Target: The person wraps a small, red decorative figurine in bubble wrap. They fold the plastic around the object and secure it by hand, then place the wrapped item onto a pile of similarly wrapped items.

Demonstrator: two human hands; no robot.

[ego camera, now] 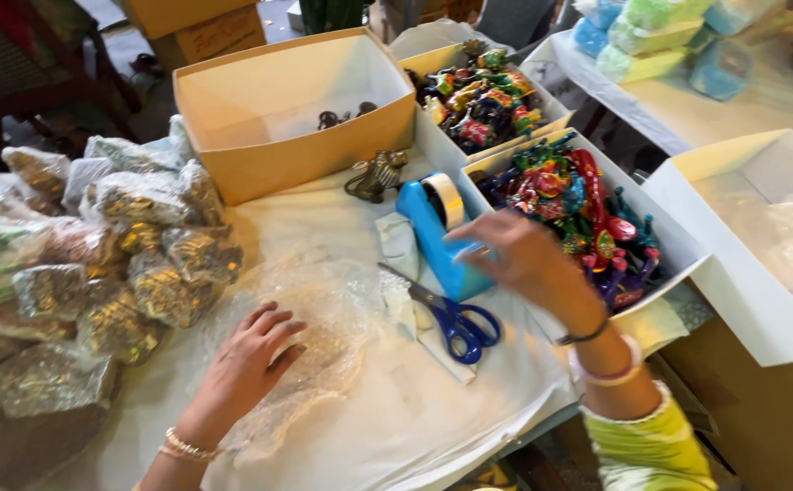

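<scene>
My left hand (249, 362) lies flat, palm down, on a crumpled sheet of clear bubble wrap (319, 314) spread on the white-covered table (387, 427). My right hand (526, 261) reaches over a blue tape dispenser (439, 235) with its fingers apart, touching or just above its base. Blue-handled scissors (456, 320) lie shut just in front of the dispenser. A small brass figurine (376, 175) stands behind it.
A pile of figurines wrapped in bubble wrap (115, 264) lies at the left. A tan cardboard box (292, 109) stands at the back. Two white boxes (542, 118) of painted colourful figurines sit at the right. A white lidless box (751, 264) stands further right.
</scene>
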